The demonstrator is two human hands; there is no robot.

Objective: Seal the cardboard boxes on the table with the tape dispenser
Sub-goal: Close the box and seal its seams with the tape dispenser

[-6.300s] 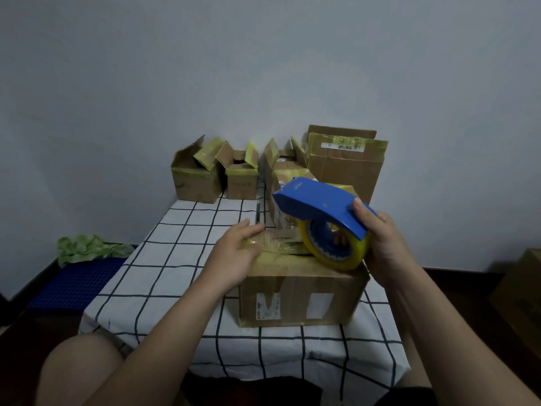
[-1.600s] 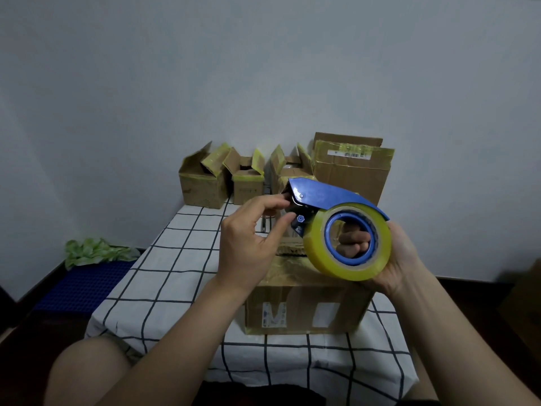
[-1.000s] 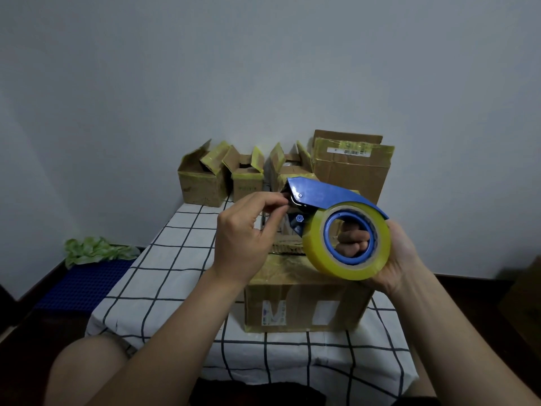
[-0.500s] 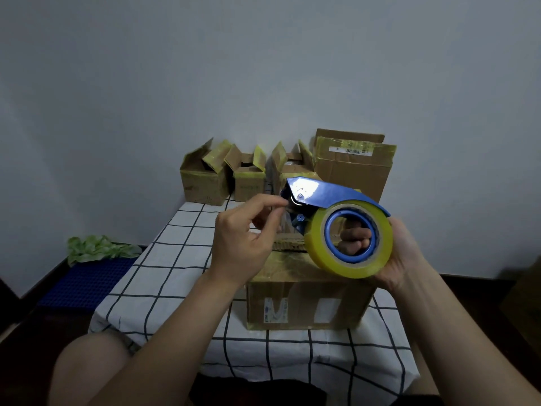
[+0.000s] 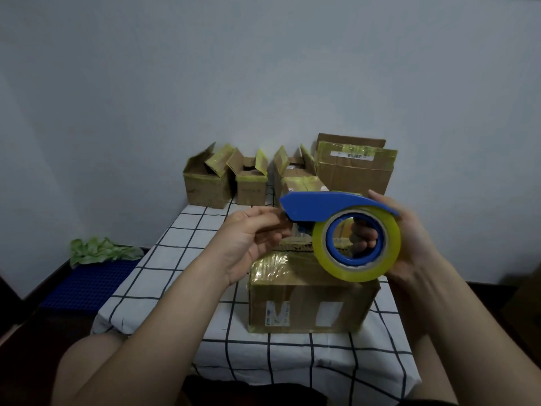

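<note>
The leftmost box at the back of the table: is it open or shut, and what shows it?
Open. The leftmost box has its top flaps standing up rather than folded flat over the top.

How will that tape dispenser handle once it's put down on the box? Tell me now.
The tape dispenser looks rigid: its blue plastic shows no bend in the right hand. Stood on its round yellow roll it would probably roll or tip. Likely light too: fingers hooked through the core bear it.

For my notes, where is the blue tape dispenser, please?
Head view, centre-right: the blue tape dispenser is in the right hand, above the nearest brown cardboard box.
</note>
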